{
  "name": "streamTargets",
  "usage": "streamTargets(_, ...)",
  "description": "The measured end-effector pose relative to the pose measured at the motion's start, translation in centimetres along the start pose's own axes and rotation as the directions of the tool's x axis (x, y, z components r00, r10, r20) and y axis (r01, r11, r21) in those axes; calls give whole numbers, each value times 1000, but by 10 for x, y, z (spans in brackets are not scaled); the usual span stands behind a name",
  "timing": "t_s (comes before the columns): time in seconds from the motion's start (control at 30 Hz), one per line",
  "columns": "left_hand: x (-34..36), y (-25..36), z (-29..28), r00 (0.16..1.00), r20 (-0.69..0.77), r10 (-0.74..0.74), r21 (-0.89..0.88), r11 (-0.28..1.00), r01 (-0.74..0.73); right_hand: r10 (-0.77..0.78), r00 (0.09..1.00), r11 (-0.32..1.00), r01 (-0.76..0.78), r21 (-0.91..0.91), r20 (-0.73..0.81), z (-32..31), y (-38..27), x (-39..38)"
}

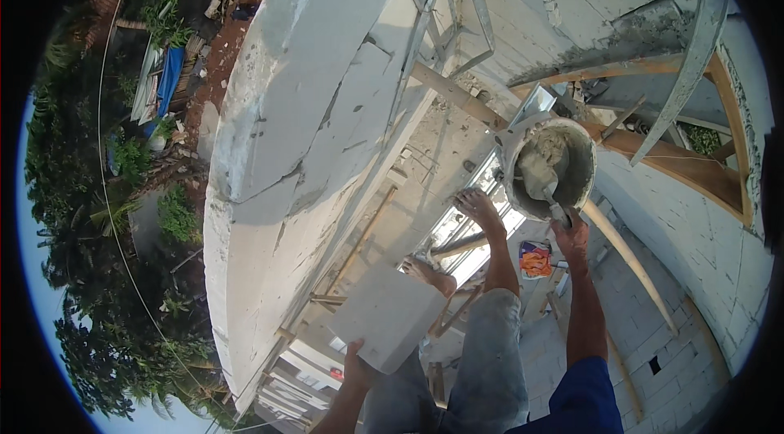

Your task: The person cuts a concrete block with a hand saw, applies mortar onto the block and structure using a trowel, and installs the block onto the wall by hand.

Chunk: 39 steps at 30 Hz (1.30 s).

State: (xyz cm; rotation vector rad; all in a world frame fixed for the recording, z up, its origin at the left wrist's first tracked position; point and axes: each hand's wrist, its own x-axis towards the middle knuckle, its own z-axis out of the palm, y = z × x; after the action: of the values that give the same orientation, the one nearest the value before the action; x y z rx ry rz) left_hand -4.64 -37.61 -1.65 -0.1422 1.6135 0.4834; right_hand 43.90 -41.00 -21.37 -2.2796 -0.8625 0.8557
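My left hand point(357, 365) grips the lower left part of a pale grey block point(384, 316), held tilted over my legs. My right hand point(569, 231) is closed on the handle of a trowel point(539, 173) whose blade rests in a bucket point(518, 193) of wet grey mortar point(551, 144). The bucket sits among wooden and metal members. My bare feet point(482, 209) stand high up on narrow supports, with the left foot partly behind the block.
A pale block wall point(294, 115) runs along the left, above ground with trees and a blue sheet point(170, 79). Metal struts point(416, 1), a long pole point(621, 246) and timber frames point(653, 173) surround me. Orange cloth point(536, 262) lies below.
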Motion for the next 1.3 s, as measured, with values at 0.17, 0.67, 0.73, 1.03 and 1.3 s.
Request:
streamTargets(0.17, -2, 1, -3, 996, 81, 34, -46, 998, -30, 36, 999, 999, -36, 25, -3, -1, -1, -5)
streamTargets(0.67, 7, -22, -35, 985, 146, 94, -186, 980, -66, 17, 995, 1000, -16, 17, -102, -38, -56, -33)
streamTargets(0.73, 1, -24, -38, 994, 92, 63, -174, 984, -46, -136, 984, 990, 139, 15, -114, -45, -81, -29)
streamTargets(1.03, -44, -28, -40, 995, 50, 89, -237, 969, -75, -352, 911, 922, 377, 86, -216, -55, -238, 19)
streamTargets(1.3, -60, -24, -64, 996, -41, 81, -296, 951, -90, -179, 982, 972, 168, 162, 57, -20, -410, 67)
